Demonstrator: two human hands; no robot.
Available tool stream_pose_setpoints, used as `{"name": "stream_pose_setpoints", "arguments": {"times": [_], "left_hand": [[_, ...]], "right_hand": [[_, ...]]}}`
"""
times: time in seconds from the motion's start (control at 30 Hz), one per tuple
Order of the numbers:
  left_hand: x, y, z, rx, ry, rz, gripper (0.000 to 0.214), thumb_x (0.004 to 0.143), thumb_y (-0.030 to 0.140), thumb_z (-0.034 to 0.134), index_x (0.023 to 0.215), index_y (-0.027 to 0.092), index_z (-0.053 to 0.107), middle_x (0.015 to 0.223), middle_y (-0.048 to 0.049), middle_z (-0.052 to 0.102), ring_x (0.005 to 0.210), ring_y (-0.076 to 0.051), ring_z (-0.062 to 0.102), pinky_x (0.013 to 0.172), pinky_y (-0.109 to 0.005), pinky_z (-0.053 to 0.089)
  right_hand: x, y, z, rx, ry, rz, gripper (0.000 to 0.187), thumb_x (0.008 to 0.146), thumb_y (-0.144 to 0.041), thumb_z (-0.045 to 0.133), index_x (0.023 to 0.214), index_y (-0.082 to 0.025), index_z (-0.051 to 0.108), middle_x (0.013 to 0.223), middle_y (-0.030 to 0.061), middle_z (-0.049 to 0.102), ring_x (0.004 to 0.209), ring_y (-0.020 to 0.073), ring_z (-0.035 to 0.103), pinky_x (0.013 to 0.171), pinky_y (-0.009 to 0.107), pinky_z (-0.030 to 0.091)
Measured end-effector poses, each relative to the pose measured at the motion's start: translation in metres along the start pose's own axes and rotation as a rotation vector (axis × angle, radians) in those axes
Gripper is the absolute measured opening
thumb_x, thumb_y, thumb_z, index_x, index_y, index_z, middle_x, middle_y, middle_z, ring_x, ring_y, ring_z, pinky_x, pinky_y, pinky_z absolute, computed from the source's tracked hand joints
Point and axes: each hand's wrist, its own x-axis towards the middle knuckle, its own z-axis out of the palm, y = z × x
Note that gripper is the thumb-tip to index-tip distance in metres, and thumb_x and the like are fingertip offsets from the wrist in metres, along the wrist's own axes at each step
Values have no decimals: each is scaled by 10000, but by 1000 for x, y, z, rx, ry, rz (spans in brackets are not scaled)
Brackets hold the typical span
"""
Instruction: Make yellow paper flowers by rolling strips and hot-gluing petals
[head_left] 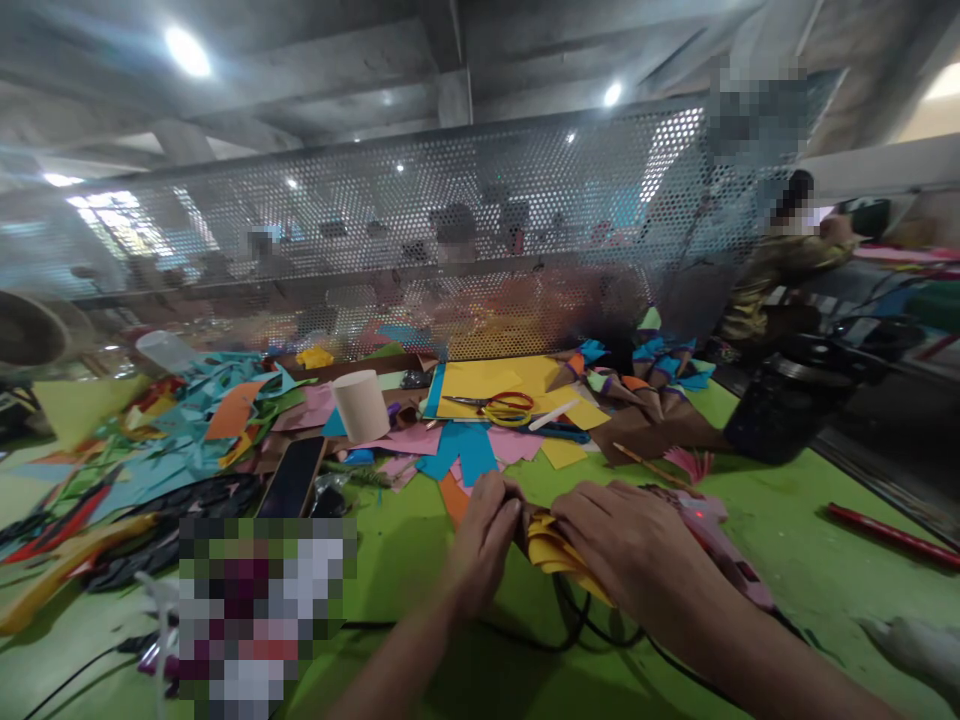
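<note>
This side of the scissors [517, 408], the left hand [484, 545] pinches brown paper [522, 522] in a closed grip; the right hand [626, 535] is closed over folded yellow paper [551, 555], probably to keep the layers gathered.

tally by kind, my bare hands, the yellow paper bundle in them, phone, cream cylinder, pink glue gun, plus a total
Left hand and right hand: 2
Yellow paper bundle: 1
Phone: 1
Cream cylinder: 1
Pink glue gun: 1
Total: 6
</note>
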Motion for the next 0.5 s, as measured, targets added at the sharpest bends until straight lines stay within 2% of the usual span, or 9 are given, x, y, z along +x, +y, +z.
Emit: {"name": "stream_pose_setpoints", "arguments": {"times": [0.23, 0.5], "left_hand": [[1, -4, 2, -5, 20, 6, 258, 966, 391, 384, 842, 214, 525, 851, -34, 499, 869, -210, 476, 802, -340, 421], [0, -6, 3, -13, -16, -1, 239, 983, 354, 353, 856, 206, 490, 879, -27, 467, 891, -199, 456, 811, -323, 403]], "right_hand": [[0, 1, 3, 44, -8, 32, 232, 932, -156, 483, 719, -192, 569, 656, 20, 589, 555, 179, 508, 562, 320, 301], [0, 0, 3, 43, -75, 63, 155, 859, -119, 599, 724, -192, 574, 668, 11, 596, 561, 176, 519, 564, 310, 289]]}}
